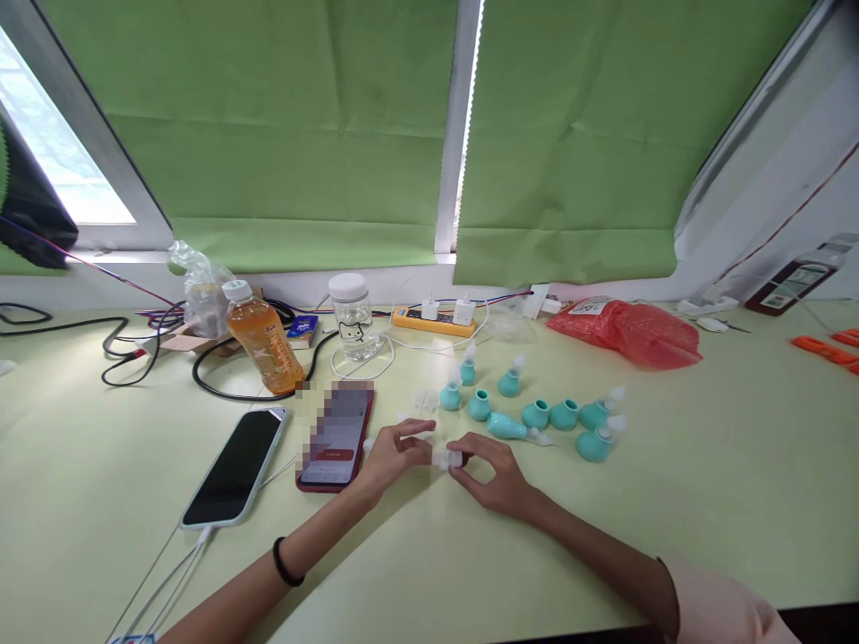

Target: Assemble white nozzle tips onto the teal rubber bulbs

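On a pale green, smooth tabletop (416, 572), at the left, a dark-screened phone (234, 470) lies flat with a white cable (178, 572) at its near end, probably set there to charge. Beyond it stands a clear plastic bottle of orange drink (265, 344), waisted and white-capped, seemingly pushed back to leave working room. Next lies a phone in a red case (335, 443), screen up, partly blurred by pixelation, then, farther back, a clear, rounded jar (353, 326) with a white lid.

The left hand (395, 456), a black band on its wrist, has its fingertips against one end of a small translucent piece (446, 459); whether they grip or only steady it, I cannot tell. The piece, short and plastic-looking, sits between the two hands near the middle of the table. The right hand (500, 474) pinches its other end between thumb and forefinger, likely because it is too small for a fuller grasp.

Just beyond are turquoise bulbs (479, 407), round-bellied, matte and perhaps rubbery, apparently grouped for easy reach. Some stand open-necked, others carry translucent tips, and one lies on its side. Farther right, a crinkled red plastic bag (631, 333) rests near the wall, and beyond it a dark bottle (795, 282) with a pale label
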